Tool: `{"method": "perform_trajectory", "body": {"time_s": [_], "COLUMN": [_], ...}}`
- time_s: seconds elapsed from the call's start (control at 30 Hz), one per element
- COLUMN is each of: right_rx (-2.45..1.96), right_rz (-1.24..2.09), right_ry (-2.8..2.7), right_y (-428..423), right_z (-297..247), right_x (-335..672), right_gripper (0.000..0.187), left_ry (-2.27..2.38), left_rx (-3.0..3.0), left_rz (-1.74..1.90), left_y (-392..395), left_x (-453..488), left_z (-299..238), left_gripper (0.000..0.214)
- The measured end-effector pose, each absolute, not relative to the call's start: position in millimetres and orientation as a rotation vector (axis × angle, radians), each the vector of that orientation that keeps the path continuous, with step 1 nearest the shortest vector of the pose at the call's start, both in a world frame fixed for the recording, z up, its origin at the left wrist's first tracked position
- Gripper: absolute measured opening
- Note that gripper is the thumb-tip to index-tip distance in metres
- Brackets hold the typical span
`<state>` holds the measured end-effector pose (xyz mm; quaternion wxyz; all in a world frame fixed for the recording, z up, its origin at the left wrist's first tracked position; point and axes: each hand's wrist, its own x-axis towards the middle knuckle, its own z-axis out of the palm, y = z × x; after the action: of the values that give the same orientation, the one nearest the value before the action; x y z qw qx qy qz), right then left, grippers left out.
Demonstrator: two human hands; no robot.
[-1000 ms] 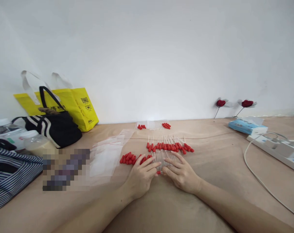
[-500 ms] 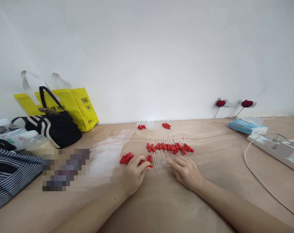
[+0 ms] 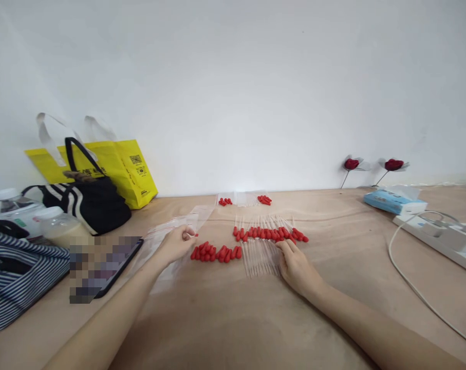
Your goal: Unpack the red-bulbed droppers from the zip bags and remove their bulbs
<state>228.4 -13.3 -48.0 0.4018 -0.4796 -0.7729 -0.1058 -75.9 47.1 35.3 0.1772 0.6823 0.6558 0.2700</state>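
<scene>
Red bulbs (image 3: 211,253) are heaped in a low row on the surface (image 3: 217,318), between the left hand (image 3: 176,243) and a row of thin clear tubes (image 3: 259,259) laid side by side. The left hand is held over the clear plastic bags (image 3: 197,218), its grip pinched on a small red piece (image 3: 196,235), of which only the end is shown past the fingers. The right hand (image 3: 298,266) is placed at the right edge of the tubes, its fingers bent together over their far ends; whether anything is grasped by that grip cannot be told. Just beyond the tubes, pale sticks capped in red (image 3: 267,234) are lined up, their caps turned towards the person. Near the wall, a flat clear bag (image 3: 245,198) is seen with red pieces at both sides.
</scene>
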Motion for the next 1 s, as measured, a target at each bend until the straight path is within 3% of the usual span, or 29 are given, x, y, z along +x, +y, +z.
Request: {"method": "perform_trajectory", "body": {"time_s": [0.27,0.5,1.0], "right_rx": [-1.184,-1.221,-1.154], "right_rz": [-0.278,-0.192,-0.078], "right_ry": [-1.952,-1.982,-1.956], "right_y": [-11.9,-18.0,-24.2], "right_z": [-50.0,-43.0,-34.5], "right_x": [221.9,216.0,231.1], "right_gripper": [0.025,0.021,0.022], "left_ry": [1.681,1.894,2.053], "left_rx": [1.765,2.064,2.052], "left_rz": [0.573,0.555,0.208], "left_y": [38.4,45.3,94.2], "left_x": [-73.0,-75.2,22.7], "left_z": [40.5,41.1,28.3], "left_gripper": [0.030,0.029,0.029]}}
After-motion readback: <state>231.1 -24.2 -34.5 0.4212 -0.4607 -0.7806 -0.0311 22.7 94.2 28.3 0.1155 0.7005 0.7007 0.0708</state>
